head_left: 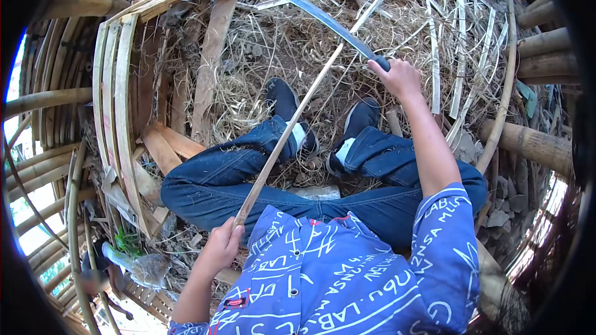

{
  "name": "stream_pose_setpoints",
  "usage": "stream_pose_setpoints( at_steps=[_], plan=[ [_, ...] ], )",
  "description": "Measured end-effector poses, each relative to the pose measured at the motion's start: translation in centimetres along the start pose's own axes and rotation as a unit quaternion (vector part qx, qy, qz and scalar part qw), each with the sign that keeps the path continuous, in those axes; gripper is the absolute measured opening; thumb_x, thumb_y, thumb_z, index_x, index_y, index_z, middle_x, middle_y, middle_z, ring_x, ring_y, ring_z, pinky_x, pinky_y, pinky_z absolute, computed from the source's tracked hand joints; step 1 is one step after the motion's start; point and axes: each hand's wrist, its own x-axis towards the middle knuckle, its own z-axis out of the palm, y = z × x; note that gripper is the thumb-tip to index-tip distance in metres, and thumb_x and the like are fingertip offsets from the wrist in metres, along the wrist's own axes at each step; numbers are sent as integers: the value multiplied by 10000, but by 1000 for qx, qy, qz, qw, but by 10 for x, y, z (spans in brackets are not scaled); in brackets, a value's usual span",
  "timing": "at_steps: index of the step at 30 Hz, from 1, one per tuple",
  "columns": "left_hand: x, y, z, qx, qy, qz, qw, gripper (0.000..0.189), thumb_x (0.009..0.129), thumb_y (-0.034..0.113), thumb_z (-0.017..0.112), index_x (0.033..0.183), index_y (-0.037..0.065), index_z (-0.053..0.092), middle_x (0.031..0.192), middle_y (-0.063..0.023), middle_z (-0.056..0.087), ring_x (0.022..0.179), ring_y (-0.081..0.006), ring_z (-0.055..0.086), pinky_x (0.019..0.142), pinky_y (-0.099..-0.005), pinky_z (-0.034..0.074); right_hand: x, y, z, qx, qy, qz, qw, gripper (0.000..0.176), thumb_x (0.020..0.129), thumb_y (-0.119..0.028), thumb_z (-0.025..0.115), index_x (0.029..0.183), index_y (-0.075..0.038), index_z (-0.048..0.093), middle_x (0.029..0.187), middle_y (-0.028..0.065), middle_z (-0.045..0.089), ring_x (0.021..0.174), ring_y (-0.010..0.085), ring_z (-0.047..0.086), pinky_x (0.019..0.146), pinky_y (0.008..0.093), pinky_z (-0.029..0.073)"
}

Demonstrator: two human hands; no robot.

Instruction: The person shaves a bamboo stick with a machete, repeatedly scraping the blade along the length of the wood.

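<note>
Bamboo-like shavings (pixel 248 53) cover the ground ahead of me, with pale finished-looking strips (pixel 434 74) at right and a wooden crate (pixel 126 87) at left. By my judgement, some cutting is done; the long strip (pixel 292 121) remains in work, how much is left I can't tell. It lies over the left leg, its long axis slanting from near left to far right, pointing away. My left hand (pixel 223 245) closes round its near end; my right hand (pixel 400 79) grips the knife (pixel 326 20), blade crossing the strip, tip forward-left.
</note>
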Motion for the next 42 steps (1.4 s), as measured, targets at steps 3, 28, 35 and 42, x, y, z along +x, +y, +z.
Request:
stream_pose_setpoints(
  at_steps=[3,28,35,42],
  plan=[
    [6,-2,-2,-10,0,-17,1000,196,997,151,465,918,-8,548,598,-109,533,524,-176,508,515,-346,415,-25,-12,3,81,-1,-13,997,720,831,-725,497,767,-40,710,720,189,680,738,369,691,685,470,540],
    [16,-12,-13,-145,-68,-54,986,202,1015,183,460,929,29,560,661,24,472,603,-66,426,551,-244,379,-80,-44,13,27,101,-274,956,647,747,-745,594,599,-116,605,508,98,586,485,276,628,503,400,496],
    [24,1,-5,-158,-84,-73,981,228,1011,205,475,926,28,592,664,30,478,612,-63,421,544,-238,364,-167,-111,21,188,-114,-260,940,657,789,-706,575,653,-69,658,572,169,611,584,363,643,567,450,512],
    [26,5,-1,-250,-132,-116,952,267,1033,263,447,866,68,521,602,62,405,502,-31,334,443,-217,263,-187,-126,32,240,-130,-172,947,646,784,-694,594,676,-62,675,594,177,626,614,373,652,605,456,520]
  ],
)
